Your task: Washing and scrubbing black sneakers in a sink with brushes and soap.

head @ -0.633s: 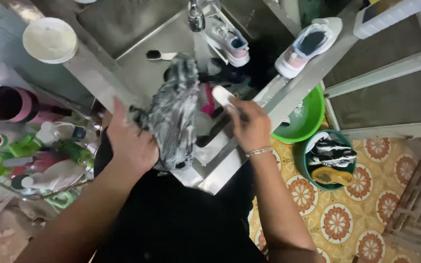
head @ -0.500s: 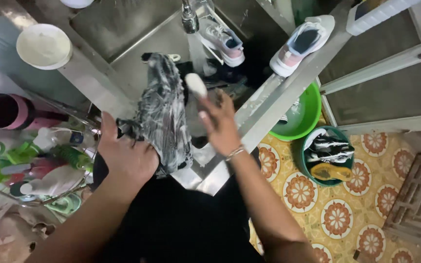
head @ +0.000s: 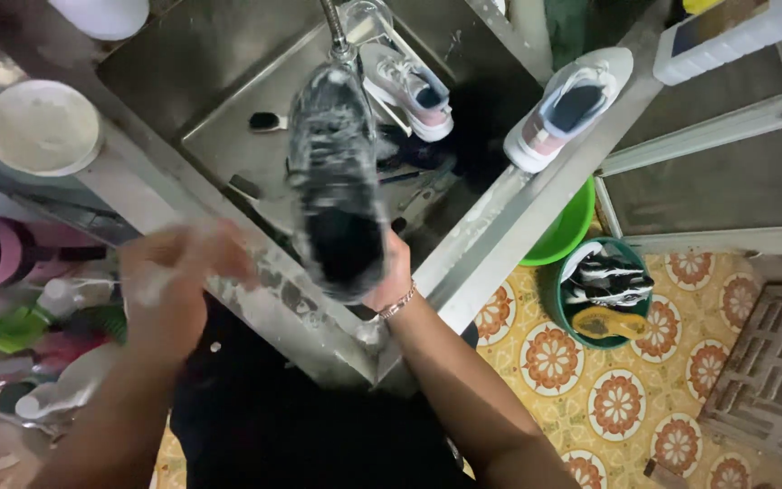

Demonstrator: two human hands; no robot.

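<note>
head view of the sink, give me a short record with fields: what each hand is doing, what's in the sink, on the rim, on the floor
right hand: holds a dark soapy shoe toe-up under the tap
left hand: blurred, apart from the shoe, holding nothing that shows
sink: steel; a white sneaker and a small brush lie inside
rim: a white and pink sneaker rests on the right edge
floor: a green basin, and a green bucket holding more shoes
</note>
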